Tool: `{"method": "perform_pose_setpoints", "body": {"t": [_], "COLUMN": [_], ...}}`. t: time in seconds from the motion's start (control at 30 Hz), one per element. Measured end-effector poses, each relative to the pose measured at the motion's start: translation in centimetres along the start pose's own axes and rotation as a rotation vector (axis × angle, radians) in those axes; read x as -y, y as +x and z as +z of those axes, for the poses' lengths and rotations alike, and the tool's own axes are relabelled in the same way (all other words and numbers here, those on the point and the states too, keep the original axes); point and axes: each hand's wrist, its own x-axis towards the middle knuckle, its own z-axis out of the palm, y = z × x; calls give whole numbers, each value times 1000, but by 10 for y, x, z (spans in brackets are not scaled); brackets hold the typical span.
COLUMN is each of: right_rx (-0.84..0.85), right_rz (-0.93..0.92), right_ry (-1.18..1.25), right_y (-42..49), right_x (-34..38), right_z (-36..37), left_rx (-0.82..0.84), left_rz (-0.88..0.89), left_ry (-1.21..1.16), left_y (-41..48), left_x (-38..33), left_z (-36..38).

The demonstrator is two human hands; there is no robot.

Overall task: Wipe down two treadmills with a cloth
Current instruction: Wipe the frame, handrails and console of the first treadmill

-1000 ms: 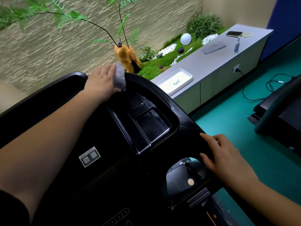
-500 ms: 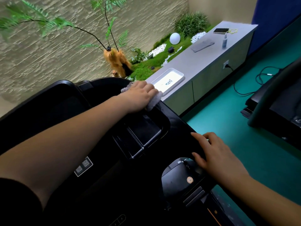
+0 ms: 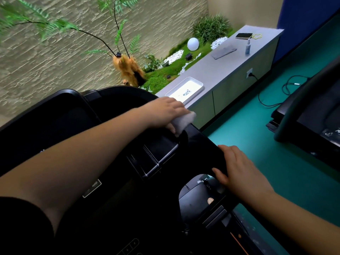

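I stand at a black treadmill console [image 3: 70, 122] that fills the lower left of the head view. My left hand [image 3: 165, 111] reaches across it and holds a white cloth [image 3: 184, 120] against the far right rim of the console, fingers curled over the cloth. Nearer to me, my right hand [image 3: 237, 168] rests on the console's right edge with its fingers extended and the thumb at the inner edge. Part of a second black treadmill [image 3: 312, 122] shows at the right edge of the view.
A grey cabinet [image 3: 220, 70] behind the console carries a white tray [image 3: 200, 87], a spray bottle [image 3: 248, 47], a phone [image 3: 243, 35] and a folded grey cloth [image 3: 223, 51]. A black cable [image 3: 287, 89] lies on the green floor between the treadmills. Potted greenery lines the stone wall.
My left hand has swept the cloth from the top middle of the console rim to its right side. My right hand has stayed on the right edge.
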Motion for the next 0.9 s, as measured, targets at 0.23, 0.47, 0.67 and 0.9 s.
{"method": "perform_pose_setpoints", "body": {"t": [0.23,0.47,0.67,0.9], "right_rx": [18,19,17,5], "right_rz": [17,22,20,24], "right_ry": [17,20,34,38], "right_y": [0,0,0,-1], "right_x": [-1,-1,0,1], "right_z": [-2,-3,-5,-4], "left_rx": [2,-251,-268,-614], "left_rz": [-153,-142,-429,-1197], "left_ry": [-59,-172,-84,-191], "left_y": [5,19,-9,-74], "left_x": [-13,-112,-24,14], "left_z": [-1,37,27,10]}}
